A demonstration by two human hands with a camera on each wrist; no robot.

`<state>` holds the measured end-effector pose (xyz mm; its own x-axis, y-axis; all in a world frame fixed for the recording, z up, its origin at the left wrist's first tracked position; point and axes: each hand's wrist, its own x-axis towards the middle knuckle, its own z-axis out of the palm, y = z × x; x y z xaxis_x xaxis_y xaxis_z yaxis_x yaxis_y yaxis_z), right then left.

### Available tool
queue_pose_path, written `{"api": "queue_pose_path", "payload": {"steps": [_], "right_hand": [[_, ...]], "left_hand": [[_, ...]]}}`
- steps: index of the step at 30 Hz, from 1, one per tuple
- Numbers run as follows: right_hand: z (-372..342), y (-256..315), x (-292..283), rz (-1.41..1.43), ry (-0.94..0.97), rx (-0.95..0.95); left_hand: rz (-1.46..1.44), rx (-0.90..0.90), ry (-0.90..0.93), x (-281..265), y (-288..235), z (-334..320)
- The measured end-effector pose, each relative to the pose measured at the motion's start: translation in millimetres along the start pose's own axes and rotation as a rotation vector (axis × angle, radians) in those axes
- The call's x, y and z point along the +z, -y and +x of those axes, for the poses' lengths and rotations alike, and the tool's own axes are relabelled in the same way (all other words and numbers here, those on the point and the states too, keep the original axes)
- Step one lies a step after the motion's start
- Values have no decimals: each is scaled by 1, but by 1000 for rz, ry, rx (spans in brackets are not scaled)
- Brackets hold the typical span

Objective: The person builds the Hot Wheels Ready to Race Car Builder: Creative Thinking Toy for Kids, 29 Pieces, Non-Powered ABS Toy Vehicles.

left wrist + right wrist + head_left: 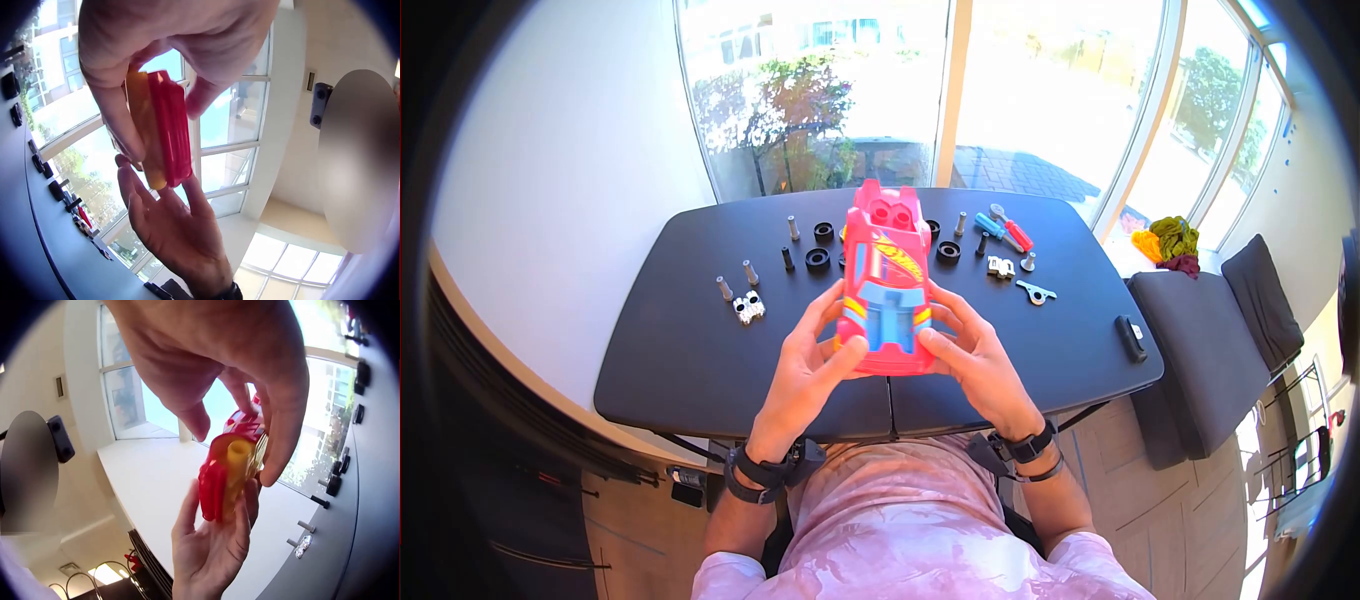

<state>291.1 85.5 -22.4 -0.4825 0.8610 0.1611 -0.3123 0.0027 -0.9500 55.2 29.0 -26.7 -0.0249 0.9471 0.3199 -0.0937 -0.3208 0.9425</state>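
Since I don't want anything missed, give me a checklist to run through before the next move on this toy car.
1. Toy car held by both hands: ok; left hand and right hand grip its sides.
2. Car lifted off the table: ok; the wrist views show it raised.
3. Wheels fitted: not ok; none shows on the car, and black wheels lie on the table.
4. Tool in hand: not ok; the blue-handled tool and red-handled tool lie on the table.
5. All loose parts accounted for: cannot tell; the car hides part of the tabletop.
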Motion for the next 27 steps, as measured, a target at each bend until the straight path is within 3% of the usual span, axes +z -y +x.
{"api": "queue_pose_path", "payload": {"steps": [2, 5, 7, 9, 11, 12, 16, 18, 20, 23, 24, 27], "right_hand": [[-6, 11, 7, -74, 32, -48], [-6, 24, 5, -84, 96, -50], [-1, 24, -8, -99, 83, 5], [5, 10, -26, -84, -113, 35], [6, 8, -40, -14, -311, 103], [7, 8, -44, 37, -300, 119], [10, 7, -52, 180, -249, 198], [9, 11, -54, 285, -61, 237], [6, 19, -57, 369, 115, 323], [7, 13, -42, 411, -116, 352], [3, 11, -42, 356, -74, 308], [-10, 17, -25, 338, -31, 309]], "left_hand": [[44, 42, -81, 2, 2, 0], [-539, -268, -145, -25, -1, 2], [-749, -383, -185, -38, 9, 8], [-872, -437, -179, -46, 16, 9], [-981, -486, -44, -57, 23, 11], [-1036, -509, 25, -60, 25, 12], [-1036, -555, -34, -44, 8, 13], [-1105, -611, 6, -56, 27, 14], [-1034, -450, -110, -51, 33, 7], [-1095, -297, -50, -45, 23, 11], [-1144, -260, 9, -43, 16, 12], [-1168, -340, -23, -44, 4, 12]]}}
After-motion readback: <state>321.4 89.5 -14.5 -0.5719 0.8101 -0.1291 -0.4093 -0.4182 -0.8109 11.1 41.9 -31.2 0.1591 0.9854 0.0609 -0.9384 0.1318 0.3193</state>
